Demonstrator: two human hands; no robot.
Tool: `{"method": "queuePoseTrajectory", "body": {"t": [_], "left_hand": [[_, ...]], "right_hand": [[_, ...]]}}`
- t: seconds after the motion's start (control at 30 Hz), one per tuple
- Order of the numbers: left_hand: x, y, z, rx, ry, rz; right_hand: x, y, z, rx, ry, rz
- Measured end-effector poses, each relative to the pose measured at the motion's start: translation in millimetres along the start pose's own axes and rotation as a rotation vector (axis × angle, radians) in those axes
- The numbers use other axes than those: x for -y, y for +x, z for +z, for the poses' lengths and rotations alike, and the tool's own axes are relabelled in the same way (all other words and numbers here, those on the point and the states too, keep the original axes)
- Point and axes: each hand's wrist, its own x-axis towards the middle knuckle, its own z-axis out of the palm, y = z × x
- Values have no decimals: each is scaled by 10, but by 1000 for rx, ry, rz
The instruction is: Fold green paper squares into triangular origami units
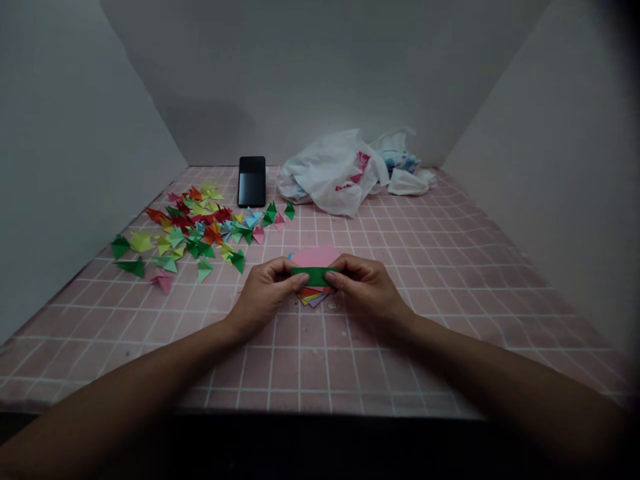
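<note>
A green piece of folded paper (315, 276) is stretched level between my two hands. Its left end is pinched by the thumb and fingers of my left hand (267, 290). My right hand (367, 287) pinches the other end in the same way. Under and behind it lies a small stack of coloured paper sheets (316, 256), pink on top, with orange, yellow and lilac corners showing at the near side. To the left spreads a heap of small folded paper figures (200, 230) in green, red, yellow, pink and blue.
Behind the folded figures a black phone (252, 182) lies on the table. Crumpled white plastic bags (335, 173) with red print sit at the back, beside a blue-and-white package (400, 160). A pink checked cloth (425, 267) covers the table; pale walls enclose three sides.
</note>
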Motion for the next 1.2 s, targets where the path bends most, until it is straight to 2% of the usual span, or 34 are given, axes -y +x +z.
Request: {"method": "queuePoseTrajectory", "body": {"t": [0.43, 0.83, 1.2], "left_hand": [[-14, 9, 10, 5, -16, -17], [-11, 2, 4, 11, 0, -11], [-56, -18, -21, 84, 249, 125]], "right_hand": [[46, -6, 26, -18, 25, 74], [33, -11, 19, -14, -16, 61], [40, -30, 18, 52, -84, 78]]}}
